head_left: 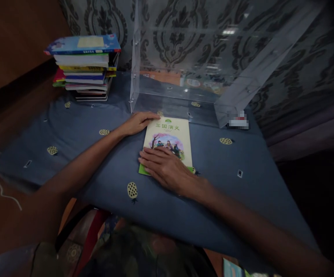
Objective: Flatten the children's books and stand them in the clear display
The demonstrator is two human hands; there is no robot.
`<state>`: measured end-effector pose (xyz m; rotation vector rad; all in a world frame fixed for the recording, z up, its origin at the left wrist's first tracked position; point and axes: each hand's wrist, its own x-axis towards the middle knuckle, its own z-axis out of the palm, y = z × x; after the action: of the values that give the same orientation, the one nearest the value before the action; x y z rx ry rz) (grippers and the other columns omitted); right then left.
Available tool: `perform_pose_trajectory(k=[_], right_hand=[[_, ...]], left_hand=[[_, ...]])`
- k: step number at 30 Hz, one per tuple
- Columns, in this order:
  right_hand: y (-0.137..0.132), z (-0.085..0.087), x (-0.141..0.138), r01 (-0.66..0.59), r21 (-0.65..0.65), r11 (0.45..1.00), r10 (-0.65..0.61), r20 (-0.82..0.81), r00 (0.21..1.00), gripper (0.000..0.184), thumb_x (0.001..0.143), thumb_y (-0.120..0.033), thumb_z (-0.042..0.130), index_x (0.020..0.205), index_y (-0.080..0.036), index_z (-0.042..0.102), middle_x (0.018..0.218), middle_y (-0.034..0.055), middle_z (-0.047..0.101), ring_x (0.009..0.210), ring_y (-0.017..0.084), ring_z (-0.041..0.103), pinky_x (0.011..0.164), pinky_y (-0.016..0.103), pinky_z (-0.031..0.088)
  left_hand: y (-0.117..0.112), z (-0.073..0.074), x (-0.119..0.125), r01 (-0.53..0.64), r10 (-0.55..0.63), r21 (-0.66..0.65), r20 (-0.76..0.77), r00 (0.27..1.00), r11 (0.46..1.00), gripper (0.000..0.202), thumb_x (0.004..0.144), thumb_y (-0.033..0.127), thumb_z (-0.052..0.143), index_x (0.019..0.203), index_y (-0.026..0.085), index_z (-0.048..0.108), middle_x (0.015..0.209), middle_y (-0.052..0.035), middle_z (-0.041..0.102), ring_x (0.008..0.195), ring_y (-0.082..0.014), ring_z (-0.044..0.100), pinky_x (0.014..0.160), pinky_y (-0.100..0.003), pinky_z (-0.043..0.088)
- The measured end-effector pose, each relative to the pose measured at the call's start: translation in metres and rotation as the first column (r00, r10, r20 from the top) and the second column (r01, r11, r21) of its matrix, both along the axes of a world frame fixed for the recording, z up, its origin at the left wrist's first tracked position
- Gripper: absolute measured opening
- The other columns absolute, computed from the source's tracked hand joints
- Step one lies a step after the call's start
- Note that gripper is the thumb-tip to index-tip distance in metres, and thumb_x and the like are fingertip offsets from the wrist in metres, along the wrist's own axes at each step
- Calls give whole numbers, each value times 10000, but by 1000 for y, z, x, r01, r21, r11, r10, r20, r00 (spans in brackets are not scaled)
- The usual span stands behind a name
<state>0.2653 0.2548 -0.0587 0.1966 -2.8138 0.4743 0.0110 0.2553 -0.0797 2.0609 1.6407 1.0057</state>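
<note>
Your book (172, 134) lies on the counter (213, 173), before the clear rack (246, 90). Your left hand (140, 122) rests at its upper left corner, fingers (151, 114) straight and close together. Your right hand (168, 169) lies flat across the lower cover, fingers extended, barely spread.

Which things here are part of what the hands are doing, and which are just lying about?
In hand:
- pale-covered book
- left hand, at its upper left corner
- right hand, flat across its lower cover

Lying about:
- stack of books
- clear stand
- white cord
</note>
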Motion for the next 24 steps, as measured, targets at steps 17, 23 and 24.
perform_pose_trajectory(k=[17,23,24], right_hand=[[-41,-1,44,35,-59,998,-29,102,994,498,1004,-317,534,1484,-198,470,1557,115,437,1487,232,332,1225,464,350],[-34,-4,74,151,-55,987,-145,98,985,553,1025,-321,473,1548,-186,358,1576,137,402,1497,239,300,1228,479,334],[-32,-6,80,175,-58,983,-169,97,981,575,1026,-323,468,1566,-199,318,1577,132,401,1498,238,297,1224,488,341]], left_hand=[[-5,3,2,2,-1,44,-31,1000,999,359,980,351,459,1214,221,698,1320,-78,678,1249,-242,617,1097,-444,450],[-5,4,3,-9,10,32,-46,999,999,362,975,343,455,1219,226,697,1327,-71,675,1255,-234,614,1104,-442,448],[-5,4,3,-3,5,35,-44,999,999,366,976,346,453,1220,220,695,1328,-78,674,1257,-234,613,1105,-444,447]])
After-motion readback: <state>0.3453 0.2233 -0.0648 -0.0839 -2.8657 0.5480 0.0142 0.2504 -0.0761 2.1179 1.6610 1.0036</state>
